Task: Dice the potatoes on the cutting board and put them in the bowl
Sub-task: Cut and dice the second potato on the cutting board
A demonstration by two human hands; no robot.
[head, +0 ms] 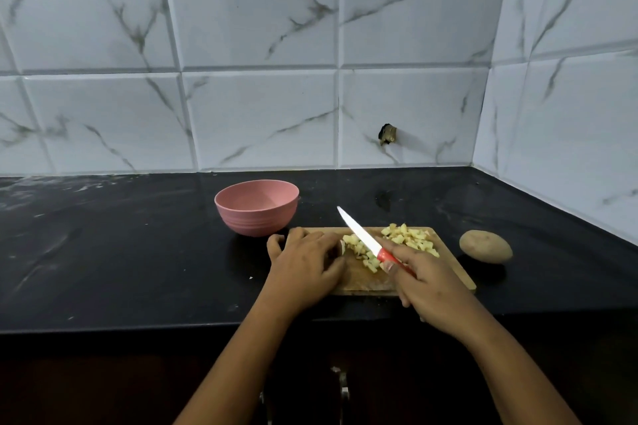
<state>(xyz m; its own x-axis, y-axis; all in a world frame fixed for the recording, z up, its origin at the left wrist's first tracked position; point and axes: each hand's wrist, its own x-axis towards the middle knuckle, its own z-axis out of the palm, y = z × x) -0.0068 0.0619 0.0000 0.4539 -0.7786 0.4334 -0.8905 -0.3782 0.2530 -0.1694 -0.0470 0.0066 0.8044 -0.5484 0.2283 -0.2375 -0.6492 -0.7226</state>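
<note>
A wooden cutting board (450, 266) lies on the black counter. Diced potato (409, 237) is piled at its far right, and more freshly cut pieces (362, 252) lie in the middle. My left hand (305, 264) rests over the board's left end, fingers curled over a small potato piece that is mostly hidden. My right hand (426, 281) grips the red handle of a white-bladed knife (359, 233), its tip raised and pointing up-left over the pieces. A pink bowl (256, 207) stands just behind the board's left end and looks empty.
A whole unpeeled potato (485, 246) lies on the counter right of the board. The black counter (121, 252) runs left, with tiled walls behind and at the right. A cabinet handle (341, 386) shows below the counter edge.
</note>
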